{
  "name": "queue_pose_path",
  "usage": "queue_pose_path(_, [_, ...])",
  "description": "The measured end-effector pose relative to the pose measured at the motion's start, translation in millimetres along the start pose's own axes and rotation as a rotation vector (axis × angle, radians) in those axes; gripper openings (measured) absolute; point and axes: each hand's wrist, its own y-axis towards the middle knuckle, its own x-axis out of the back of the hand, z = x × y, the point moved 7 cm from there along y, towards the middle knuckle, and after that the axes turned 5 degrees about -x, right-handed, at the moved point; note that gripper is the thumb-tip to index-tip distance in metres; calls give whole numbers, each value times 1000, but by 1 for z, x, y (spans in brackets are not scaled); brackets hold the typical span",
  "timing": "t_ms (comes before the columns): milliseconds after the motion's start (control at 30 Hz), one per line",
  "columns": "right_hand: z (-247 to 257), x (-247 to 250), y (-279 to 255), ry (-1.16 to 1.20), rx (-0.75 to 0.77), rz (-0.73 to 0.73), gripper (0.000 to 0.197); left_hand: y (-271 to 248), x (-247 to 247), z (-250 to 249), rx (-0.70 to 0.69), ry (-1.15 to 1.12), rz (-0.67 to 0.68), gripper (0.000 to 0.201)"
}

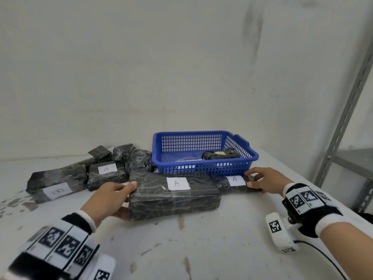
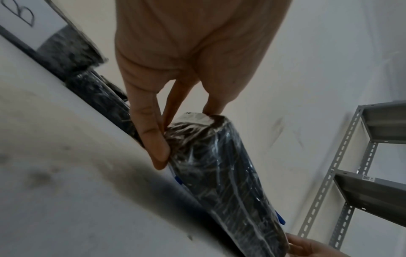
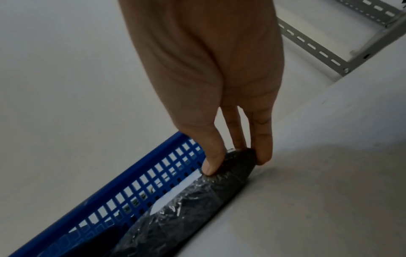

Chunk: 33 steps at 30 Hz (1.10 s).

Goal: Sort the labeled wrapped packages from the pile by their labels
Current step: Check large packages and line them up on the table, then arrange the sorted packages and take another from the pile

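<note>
A big black wrapped package with an A label [image 1: 173, 195] lies across the white table's middle. My left hand [image 1: 127, 199] grips its left end, thumb on top and fingers underneath; the left wrist view shows that grip on the package end [image 2: 219, 173]. Behind it, against the blue basket [image 1: 201, 168], lies a slimmer A package [image 1: 235, 183]. My right hand [image 1: 251, 179] pinches its right tip, and the right wrist view shows the fingertips [image 3: 208, 170] on that package [image 3: 197, 208]. One wrapped package [image 1: 221, 155] lies inside the basket.
A pile of black packages sits at the back left, among them one labelled A [image 1: 106, 174] and a long one labelled B [image 1: 56, 184]. A grey metal shelf rack [image 1: 347, 110] stands past the table's right edge. A wall runs behind the table.
</note>
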Motion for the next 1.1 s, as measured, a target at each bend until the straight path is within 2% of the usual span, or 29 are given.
queue_pose_path(267, [-34,23,15,95,-126,-158,43,9,-45,-5,37,-85,104,24])
queue_pose_path(467, [-43,29,19,15,-175,-134,41,14,-61,-8,89,-108,159,24])
queue_pose_path(600, [-21,29,6,-10,-193,-66,49,14,-57,-8,98,-148,214,29])
queue_pose_path(667, [2,36,-4,-15,-159,-116,49,14,-46,-11,87,-157,240,30])
queue_pose_path(700, [16,40,-12,3,-122,-158,45,14,-38,-14,60,-131,231,21])
queue_pose_path(733, [31,42,-18,30,-70,-203,40,18,-25,-15,23,-97,190,18])
queue_pose_path(867, [90,34,-46,99,118,-356,19,37,45,-14,-132,-38,-175,21])
queue_pose_path(967, [132,10,-56,129,219,-383,4,46,102,-5,-153,268,-374,11])
queue_pose_path(1000, [143,-1,-57,138,255,-362,6,49,120,1,-105,397,-399,20])
queue_pose_path(1100, [168,-36,-55,156,315,-281,12,62,164,34,109,737,-307,82])
